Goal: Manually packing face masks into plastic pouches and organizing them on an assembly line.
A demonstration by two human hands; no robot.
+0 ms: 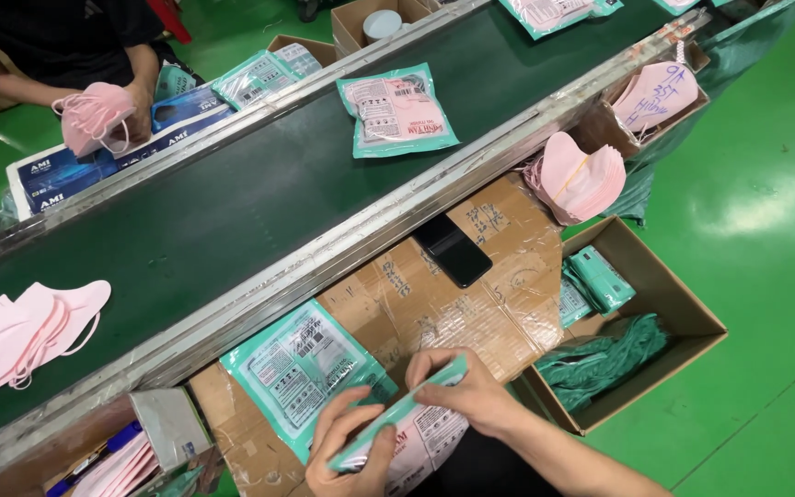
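Teal packet (pixel 396 421), a flat sealed pouch seen nearly edge-on, sits low in the middle of the view, pinched between both hands above a taped cardboard sheet. From biggest to smallest: a dark green conveyor belt (pixel 232 202) runs diagonally across the whole scene, edged by a metal rail (pixel 361 241). Beside it lies the flattened cardboard sheet (pixel 471 304) covering the near table, and to the right an open cardboard box (pixel 683 313) stands on the green floor (pixel 766 230) with teal packets and loose green straps inside. A stack of pink masks (pixel 25 336) rests on the belt at the left, another pink pile (pixel 581 179) lies beyond the rail at the right. A sealed teal pouch (pixel 397 110) rides on the belt, and a second one (pixel 296 368) lies flat on the cardboard just beside the hands. A black phone (pixel 453 250) lies on the cardboard near the rail. The left hand (pixel 351 451) closes its fingers over the packet's lower end; the right hand (pixel 471 391) grips the upper end between thumb and fingers. Across the belt, another person's hand (pixel 140 106) holds a pink mask (pixel 94 118).
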